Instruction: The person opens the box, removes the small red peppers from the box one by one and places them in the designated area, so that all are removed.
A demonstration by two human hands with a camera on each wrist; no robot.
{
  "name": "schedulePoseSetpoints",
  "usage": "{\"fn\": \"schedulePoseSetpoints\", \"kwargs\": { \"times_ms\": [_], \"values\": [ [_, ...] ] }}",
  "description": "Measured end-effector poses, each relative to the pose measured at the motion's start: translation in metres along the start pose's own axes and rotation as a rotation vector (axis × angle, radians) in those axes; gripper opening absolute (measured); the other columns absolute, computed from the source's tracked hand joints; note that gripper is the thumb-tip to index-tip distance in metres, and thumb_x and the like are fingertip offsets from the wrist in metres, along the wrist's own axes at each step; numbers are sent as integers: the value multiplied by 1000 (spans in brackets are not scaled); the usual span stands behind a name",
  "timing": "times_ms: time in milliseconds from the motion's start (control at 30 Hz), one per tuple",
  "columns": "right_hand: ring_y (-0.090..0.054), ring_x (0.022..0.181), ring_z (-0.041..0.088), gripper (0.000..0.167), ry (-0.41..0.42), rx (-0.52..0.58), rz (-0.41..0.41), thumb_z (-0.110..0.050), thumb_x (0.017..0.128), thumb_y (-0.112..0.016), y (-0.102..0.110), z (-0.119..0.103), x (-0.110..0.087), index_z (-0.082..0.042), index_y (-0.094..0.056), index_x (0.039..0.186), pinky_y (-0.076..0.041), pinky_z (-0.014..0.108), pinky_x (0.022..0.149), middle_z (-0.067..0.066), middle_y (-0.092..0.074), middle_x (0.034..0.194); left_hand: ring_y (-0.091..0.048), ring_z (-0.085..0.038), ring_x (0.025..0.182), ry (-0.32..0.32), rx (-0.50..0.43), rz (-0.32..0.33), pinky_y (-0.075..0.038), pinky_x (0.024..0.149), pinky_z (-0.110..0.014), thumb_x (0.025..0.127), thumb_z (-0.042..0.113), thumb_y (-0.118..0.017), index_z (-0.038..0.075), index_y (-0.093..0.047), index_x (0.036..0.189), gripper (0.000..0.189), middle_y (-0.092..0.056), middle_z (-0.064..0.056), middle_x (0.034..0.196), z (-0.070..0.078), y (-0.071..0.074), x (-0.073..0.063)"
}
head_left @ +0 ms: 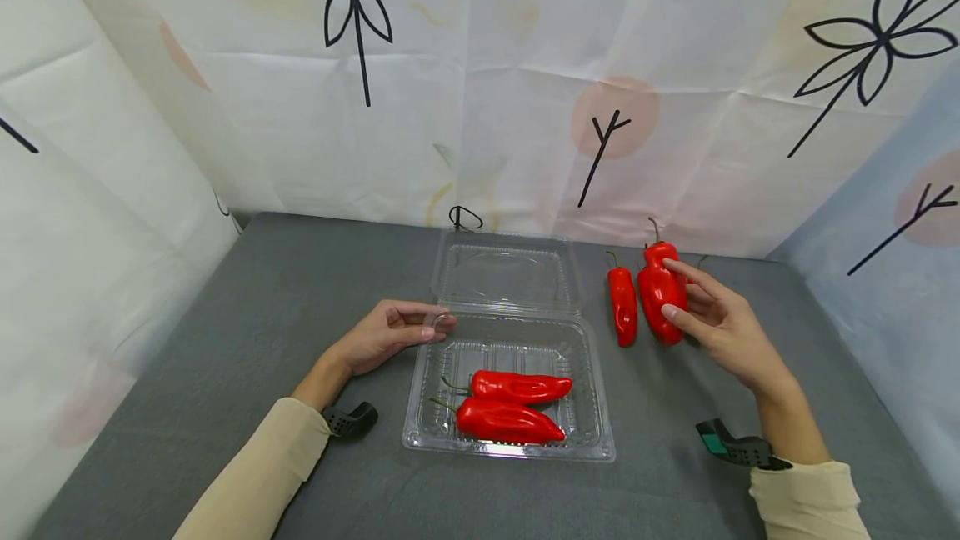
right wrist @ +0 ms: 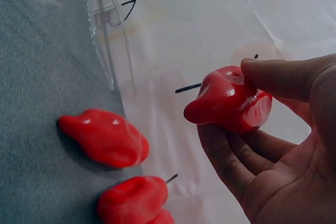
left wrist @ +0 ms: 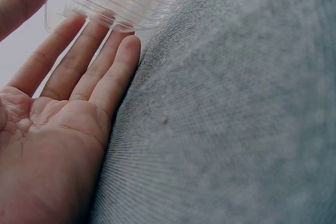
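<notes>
My right hand (head_left: 720,323) holds a red pepper (head_left: 660,290) between thumb and fingers, its stem upward in the head view. The right wrist view shows this pepper (right wrist: 228,100) raised off the table. To its left lies a slimmer red pepper (head_left: 622,307); another red pepper (right wrist: 134,200) lies close by, mostly hidden behind the right hand in the head view. A clear plastic clamshell container (head_left: 603,440) stands open, two red peppers lying side by side in its base. With thumb and fingertips, my left hand (head_left: 386,336) holds the container's left rim near the hinge.
The container's raised clear lid (head_left: 506,273) leans back toward the patterned cloth wall (head_left: 510,123). Cloth also closes off both sides of the grey table (head_left: 322,265). The free peppers lie near the back edge, right of the container.
</notes>
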State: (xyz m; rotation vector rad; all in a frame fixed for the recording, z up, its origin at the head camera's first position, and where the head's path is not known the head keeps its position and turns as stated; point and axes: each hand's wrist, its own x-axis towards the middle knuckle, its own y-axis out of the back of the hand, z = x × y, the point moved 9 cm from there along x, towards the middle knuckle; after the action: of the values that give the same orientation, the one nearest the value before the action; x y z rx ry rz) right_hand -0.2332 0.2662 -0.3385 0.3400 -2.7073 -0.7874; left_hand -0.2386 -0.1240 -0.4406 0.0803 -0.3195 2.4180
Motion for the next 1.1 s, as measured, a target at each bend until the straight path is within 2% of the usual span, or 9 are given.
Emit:
{"fn": "schedulePoseSetpoints", "kwargs": {
  "times_ms": [233,333,400,467,567,600,667,867,1100],
  "values": [
    [-54,109,-6,64,-56,-18,34,-6,100,-63,11,18,-3,-14,-36,159,-57,16,78,31,-45,143,-59,-28,128,9,5,16,-48,107,-42,97,-1,-64,-15,-51,138,45,-57,-31,137,1,-1,-1],
    [-55,111,1,65,-99,-33,55,-10,101,-62,17,26,-4,-18,-35,160,-56,15,78,30,-45,143,-59,-28,128,13,-1,19,-48,107,-42,97,0,-65,-14,-52,138,45,-57,-30,137,1,-1,-1],
    [-56,116,12,65,-122,-39,69,-12,102,-62,22,31,-5,-20,-34,160,-55,13,79,30,-43,145,-59,-28,128,15,-6,18,-48,107,-42,97,1,-65,-14,-53,138,45,-58,-29,137,1,-2,-1],
    [-55,119,14,66,-140,-40,81,-12,102,-62,27,35,-6,-20,-33,160,-54,11,79,29,-41,146,-59,-28,128,15,-8,16,-48,107,-42,97,1,-65,-14,-53,138,45,-58,-28,137,1,-2,-1],
    [-55,118,7,66,-147,-23,99,-11,102,-62,34,40,-8,-18,-33,160,-54,11,80,26,-41,145,-59,-28,128,14,-7,13,-48,107,-42,97,2,-66,-15,-52,138,46,-58,-29,137,2,-3,-1],
    [-53,115,-1,66,-151,-20,106,-11,102,-62,36,42,-8,-19,-33,160,-55,12,79,22,-42,143,-59,-28,128,15,-6,13,-48,107,-42,97,2,-66,-15,-52,138,46,-57,-29,138,2,-3,-2],
    [-51,112,-6,66,-154,-20,116,-11,102,-62,40,45,-9,-19,-33,160,-55,12,79,16,-44,141,-59,-28,128,15,-1,14,-48,107,-42,97,2,-66,-16,-51,138,48,-57,-29,138,3,-3,-2],
    [-51,108,-7,65,-171,-35,160,-13,102,-62,54,54,-12,-22,-34,160,-54,10,78,-2,-47,133,-59,-29,129,13,7,9,-48,107,-43,97,1,-65,-17,-49,138,47,-57,-30,138,2,-3,0],
    [-49,105,-5,65,-232,-76,160,-18,103,-60,66,71,-14,-26,-32,161,-52,9,76,8,-49,136,-59,-30,129,11,2,15,-48,107,-43,97,0,-65,-17,-50,138,47,-57,-30,137,2,-2,-1]
  ]
}}
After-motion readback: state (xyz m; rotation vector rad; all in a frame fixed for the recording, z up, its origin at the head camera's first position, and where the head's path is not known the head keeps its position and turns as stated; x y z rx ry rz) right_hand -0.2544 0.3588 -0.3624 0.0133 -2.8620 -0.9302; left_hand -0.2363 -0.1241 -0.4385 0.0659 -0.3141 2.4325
